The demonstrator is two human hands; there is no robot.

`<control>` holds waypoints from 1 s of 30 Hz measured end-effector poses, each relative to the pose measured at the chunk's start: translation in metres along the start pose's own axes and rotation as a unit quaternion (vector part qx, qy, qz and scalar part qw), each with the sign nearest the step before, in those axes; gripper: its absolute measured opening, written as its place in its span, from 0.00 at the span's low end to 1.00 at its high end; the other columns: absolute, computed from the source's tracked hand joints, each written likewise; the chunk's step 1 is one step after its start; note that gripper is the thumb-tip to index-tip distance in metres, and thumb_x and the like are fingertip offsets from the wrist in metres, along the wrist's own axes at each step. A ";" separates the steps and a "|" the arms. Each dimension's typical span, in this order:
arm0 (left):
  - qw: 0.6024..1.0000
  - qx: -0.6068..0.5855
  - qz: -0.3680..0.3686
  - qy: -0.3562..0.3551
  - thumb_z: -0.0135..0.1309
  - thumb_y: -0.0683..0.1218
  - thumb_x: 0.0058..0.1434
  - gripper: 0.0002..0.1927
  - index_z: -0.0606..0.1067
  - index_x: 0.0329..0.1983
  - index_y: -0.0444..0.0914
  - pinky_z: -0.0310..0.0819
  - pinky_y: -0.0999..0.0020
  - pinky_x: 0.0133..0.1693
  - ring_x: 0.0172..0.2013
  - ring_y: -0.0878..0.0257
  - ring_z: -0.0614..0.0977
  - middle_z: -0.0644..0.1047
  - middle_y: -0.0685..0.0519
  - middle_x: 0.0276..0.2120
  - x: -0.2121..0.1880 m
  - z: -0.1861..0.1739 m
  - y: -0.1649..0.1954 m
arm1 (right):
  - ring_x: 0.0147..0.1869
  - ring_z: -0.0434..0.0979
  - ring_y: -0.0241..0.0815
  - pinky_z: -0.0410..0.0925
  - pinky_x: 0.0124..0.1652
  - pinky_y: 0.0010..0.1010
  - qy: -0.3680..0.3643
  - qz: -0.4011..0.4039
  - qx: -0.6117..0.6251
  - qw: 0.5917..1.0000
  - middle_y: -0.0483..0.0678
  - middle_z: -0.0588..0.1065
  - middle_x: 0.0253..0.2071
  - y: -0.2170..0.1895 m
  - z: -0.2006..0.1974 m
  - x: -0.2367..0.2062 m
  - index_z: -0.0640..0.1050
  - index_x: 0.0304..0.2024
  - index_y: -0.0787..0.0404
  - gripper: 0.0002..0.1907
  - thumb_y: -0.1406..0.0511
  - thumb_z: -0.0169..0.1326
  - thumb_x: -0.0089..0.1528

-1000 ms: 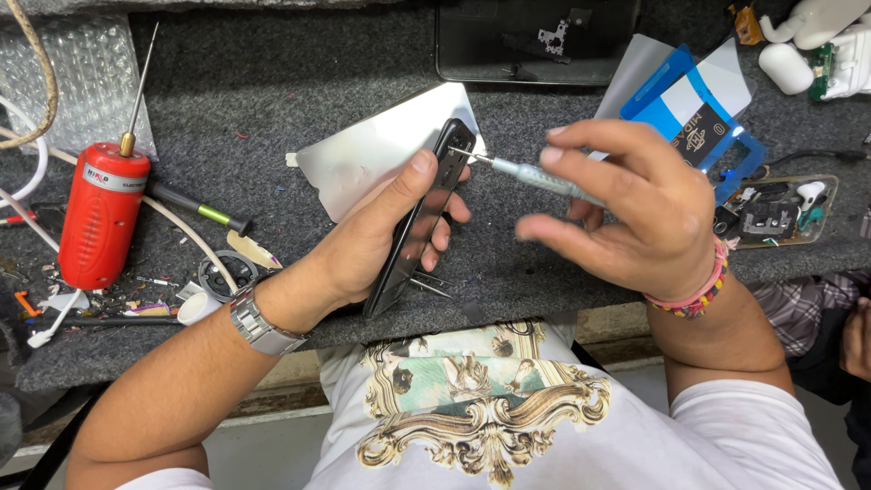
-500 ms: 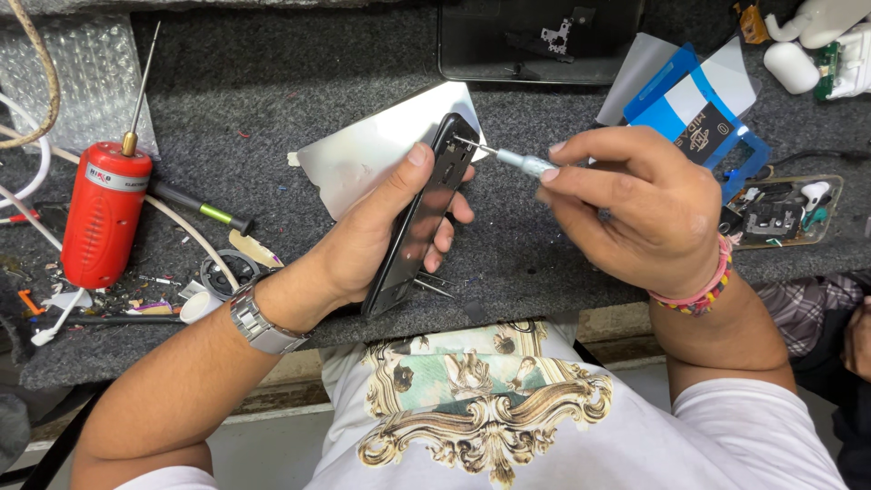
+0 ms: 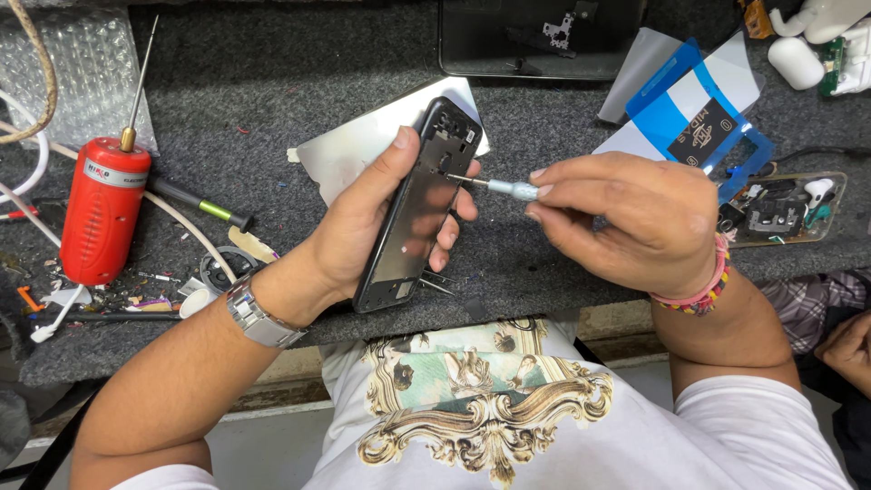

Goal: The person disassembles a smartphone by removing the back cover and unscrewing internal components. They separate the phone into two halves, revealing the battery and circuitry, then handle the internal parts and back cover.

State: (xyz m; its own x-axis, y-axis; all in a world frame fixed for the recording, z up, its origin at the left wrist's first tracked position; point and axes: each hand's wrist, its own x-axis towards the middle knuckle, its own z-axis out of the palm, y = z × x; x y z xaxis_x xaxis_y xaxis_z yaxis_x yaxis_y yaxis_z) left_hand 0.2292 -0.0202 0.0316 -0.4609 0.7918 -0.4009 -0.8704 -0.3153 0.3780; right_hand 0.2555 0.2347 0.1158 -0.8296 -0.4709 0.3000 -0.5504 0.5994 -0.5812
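Your left hand [image 3: 363,231] is wrapping around a dark phone frame [image 3: 413,213], thumb lying along its left edge and fingers curling behind the right edge, holding it tilted up off the grey felt bench [image 3: 272,82]. Your right hand [image 3: 635,222] is pinching a slim silver screwdriver [image 3: 494,186] between closed fingertips, its tip touching the frame just beside the upper right rim.

The frame is looking light and thin, stiff along its length but probably easy to twist or crack, and its smooth sides are likely slippery. Gripping it by the long edges, as you are doing, is keeping pressure off the open middle.

Compared with a second ago, you are bringing the driver lower and flatter: then it was angling down from a higher right hand toward the frame's top corner, and now it is lying nearly level, meeting the frame further down. The frame is staying put.

Further out, a red canister with a needle nozzle [image 3: 102,218] is lying at left, and blue packaging [image 3: 694,113] at right.
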 end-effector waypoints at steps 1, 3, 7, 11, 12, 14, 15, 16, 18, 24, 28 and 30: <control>1.000 -0.006 0.001 -0.004 0.35 0.70 0.71 0.39 0.69 0.63 0.33 0.75 0.69 0.33 0.33 0.65 0.78 0.77 0.49 0.41 0.000 0.000 0.001 | 0.38 0.83 0.42 0.72 0.33 0.26 -0.002 0.002 -0.001 1.000 0.53 0.81 0.41 0.001 0.000 -0.001 0.80 0.39 0.66 0.10 0.73 0.70 0.59; 1.000 -0.018 0.004 -0.011 0.34 0.70 0.72 0.40 0.69 0.64 0.32 0.77 0.67 0.35 0.34 0.64 0.78 0.77 0.48 0.41 -0.001 0.001 0.002 | 0.37 0.83 0.42 0.72 0.33 0.26 -0.006 0.005 -0.002 1.000 0.53 0.81 0.41 0.001 0.001 -0.002 0.81 0.39 0.66 0.10 0.73 0.70 0.59; 0.999 -0.037 0.002 -0.019 0.33 0.69 0.72 0.39 0.69 0.65 0.32 0.78 0.65 0.38 0.36 0.64 0.78 0.77 0.48 0.42 -0.002 0.001 0.004 | 0.37 0.83 0.42 0.72 0.32 0.26 -0.009 0.007 -0.004 1.000 0.53 0.81 0.41 0.002 0.002 -0.001 0.81 0.39 0.65 0.10 0.73 0.70 0.59; 0.999 -0.039 0.009 -0.029 0.33 0.70 0.72 0.39 0.68 0.66 0.33 0.78 0.65 0.39 0.37 0.64 0.78 0.77 0.48 0.43 -0.002 -0.002 0.004 | 0.35 0.83 0.45 0.72 0.31 0.28 -0.008 0.006 -0.011 1.000 0.54 0.81 0.37 0.002 0.004 0.001 0.80 0.36 0.66 0.09 0.73 0.69 0.57; 0.999 -0.040 0.008 -0.030 0.33 0.69 0.72 0.39 0.68 0.66 0.33 0.78 0.65 0.39 0.37 0.64 0.78 0.76 0.49 0.43 -0.002 -0.002 0.003 | 0.34 0.83 0.46 0.72 0.30 0.29 -0.007 0.007 -0.015 1.000 0.55 0.80 0.35 0.001 0.004 0.001 0.80 0.34 0.67 0.09 0.74 0.68 0.55; 0.999 -0.031 0.015 -0.029 0.33 0.69 0.72 0.39 0.67 0.67 0.33 0.78 0.66 0.39 0.38 0.65 0.78 0.76 0.49 0.43 -0.001 -0.003 0.001 | 0.32 0.81 0.43 0.70 0.30 0.29 -0.018 0.057 -0.034 0.998 0.53 0.80 0.34 -0.001 0.005 0.001 0.82 0.39 0.66 0.08 0.73 0.69 0.59; 0.999 -0.026 0.018 -0.029 0.34 0.69 0.73 0.39 0.67 0.67 0.34 0.78 0.66 0.39 0.38 0.65 0.78 0.76 0.49 0.43 -0.001 -0.003 0.000 | 0.31 0.80 0.42 0.69 0.30 0.29 -0.023 0.081 -0.044 0.995 0.52 0.80 0.34 -0.002 0.006 0.000 0.83 0.41 0.66 0.08 0.72 0.70 0.61; 0.999 -0.016 0.023 -0.021 0.34 0.69 0.73 0.38 0.66 0.67 0.34 0.78 0.66 0.39 0.38 0.65 0.78 0.76 0.49 0.43 0.000 -0.004 -0.002 | 0.31 0.80 0.42 0.69 0.30 0.30 -0.030 0.071 -0.047 0.996 0.51 0.80 0.33 -0.003 0.006 0.000 0.83 0.41 0.65 0.08 0.72 0.70 0.61; 0.999 0.002 0.032 -0.007 0.35 0.68 0.73 0.38 0.66 0.67 0.33 0.78 0.66 0.38 0.38 0.66 0.78 0.75 0.50 0.43 0.001 -0.004 -0.004 | 0.30 0.79 0.43 0.68 0.29 0.31 -0.045 0.051 -0.053 0.996 0.51 0.80 0.32 -0.004 0.007 0.001 0.83 0.41 0.64 0.08 0.70 0.69 0.62; 0.999 -0.001 0.036 -0.010 0.34 0.69 0.72 0.39 0.66 0.68 0.34 0.79 0.67 0.39 0.39 0.67 0.78 0.75 0.50 0.43 -0.001 -0.005 -0.001 | 0.32 0.79 0.41 0.71 0.30 0.27 -0.032 0.027 -0.031 0.999 0.58 0.77 0.47 -0.007 0.006 0.006 0.79 0.46 0.68 0.19 0.64 0.68 0.58; 0.999 0.007 0.036 -0.004 0.34 0.69 0.72 0.39 0.66 0.68 0.33 0.79 0.67 0.39 0.38 0.66 0.78 0.75 0.50 0.43 -0.001 -0.005 -0.001 | 0.31 0.81 0.42 0.70 0.28 0.30 -0.046 0.025 -0.075 0.996 0.50 0.78 0.39 -0.008 0.008 0.007 0.81 0.44 0.63 0.13 0.69 0.70 0.58; 0.999 0.009 0.039 -0.003 0.34 0.69 0.72 0.39 0.66 0.68 0.33 0.79 0.67 0.39 0.38 0.66 0.78 0.75 0.50 0.43 -0.002 -0.004 0.000 | 0.31 0.81 0.42 0.72 0.28 0.29 -0.035 0.028 -0.062 0.997 0.55 0.78 0.41 -0.009 0.008 0.005 0.80 0.45 0.60 0.14 0.69 0.69 0.58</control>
State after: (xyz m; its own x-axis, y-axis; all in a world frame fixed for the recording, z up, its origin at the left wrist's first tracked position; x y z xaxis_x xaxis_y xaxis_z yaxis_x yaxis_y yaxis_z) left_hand 0.2297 -0.0243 0.0288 -0.5261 0.7682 -0.3648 -0.8286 -0.3663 0.4234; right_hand 0.2573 0.2215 0.1161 -0.8534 -0.4753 0.2142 -0.5143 0.7000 -0.4955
